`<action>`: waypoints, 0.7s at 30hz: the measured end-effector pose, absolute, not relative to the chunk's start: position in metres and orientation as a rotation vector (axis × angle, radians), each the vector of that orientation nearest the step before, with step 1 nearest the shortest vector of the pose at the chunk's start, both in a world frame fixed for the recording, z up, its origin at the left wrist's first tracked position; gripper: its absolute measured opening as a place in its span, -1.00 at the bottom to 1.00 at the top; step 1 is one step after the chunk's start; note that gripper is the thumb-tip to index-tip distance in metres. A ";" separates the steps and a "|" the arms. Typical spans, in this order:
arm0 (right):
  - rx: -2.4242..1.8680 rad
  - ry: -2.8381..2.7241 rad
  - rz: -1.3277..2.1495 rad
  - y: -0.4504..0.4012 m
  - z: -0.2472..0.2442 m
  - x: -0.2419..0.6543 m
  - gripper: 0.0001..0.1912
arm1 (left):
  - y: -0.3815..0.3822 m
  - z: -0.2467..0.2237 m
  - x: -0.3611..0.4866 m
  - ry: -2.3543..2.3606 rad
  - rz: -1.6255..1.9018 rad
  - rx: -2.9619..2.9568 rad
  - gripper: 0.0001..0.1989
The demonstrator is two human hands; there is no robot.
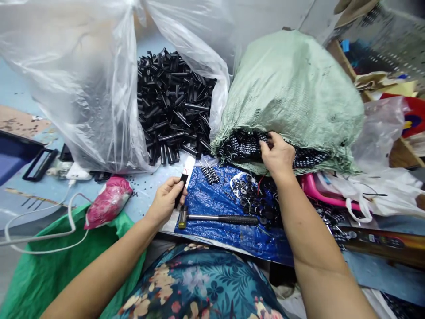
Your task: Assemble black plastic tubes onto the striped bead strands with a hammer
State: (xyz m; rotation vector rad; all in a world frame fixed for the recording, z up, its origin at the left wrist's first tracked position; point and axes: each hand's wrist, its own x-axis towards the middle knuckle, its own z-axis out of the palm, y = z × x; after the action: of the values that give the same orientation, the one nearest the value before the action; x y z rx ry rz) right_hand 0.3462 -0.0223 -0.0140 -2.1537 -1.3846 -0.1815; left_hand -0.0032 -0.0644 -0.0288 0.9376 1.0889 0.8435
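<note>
From the head view, the left hand [165, 199] is pinching a black tube [181, 191] above the blue sheet [212, 208]. The right hand [277, 155] is reaching into the green sack [292, 88], fingers curled among studded black parts [242, 148]; a hammer [215, 218] is lying between the hands.

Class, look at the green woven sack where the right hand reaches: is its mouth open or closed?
Open. The green woven sack gapes at its lower edge, small black-and-white parts spill out, and the right hand reaches into them.

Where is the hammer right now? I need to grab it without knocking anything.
In the head view the hammer lies flat on the blue tarp, low and centre, just right of the left hand and below the right hand.
</note>
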 end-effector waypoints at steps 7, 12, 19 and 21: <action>-1.791 -1.350 0.151 -0.112 -0.023 0.324 -0.65 | -0.061 -0.023 -0.002 1.066 0.852 0.843 -0.68; -1.446 -0.839 0.638 -0.146 -0.037 0.273 -0.67 | -0.069 -0.021 0.022 0.963 0.761 0.820 -0.66; -1.060 -0.223 1.356 -0.143 -0.025 0.207 -0.53 | -0.092 -0.023 0.047 0.873 0.658 0.902 -0.66; -1.037 -0.239 1.428 -0.148 -0.022 0.200 -0.53 | -0.096 -0.025 0.046 0.893 0.665 0.914 -0.65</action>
State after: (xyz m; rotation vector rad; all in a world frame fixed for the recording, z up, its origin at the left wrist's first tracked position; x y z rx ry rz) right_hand 0.2005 -0.1477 -0.0217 -1.0370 -0.2389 1.4276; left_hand 0.0455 -0.0963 -0.0245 0.9143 0.8931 0.6650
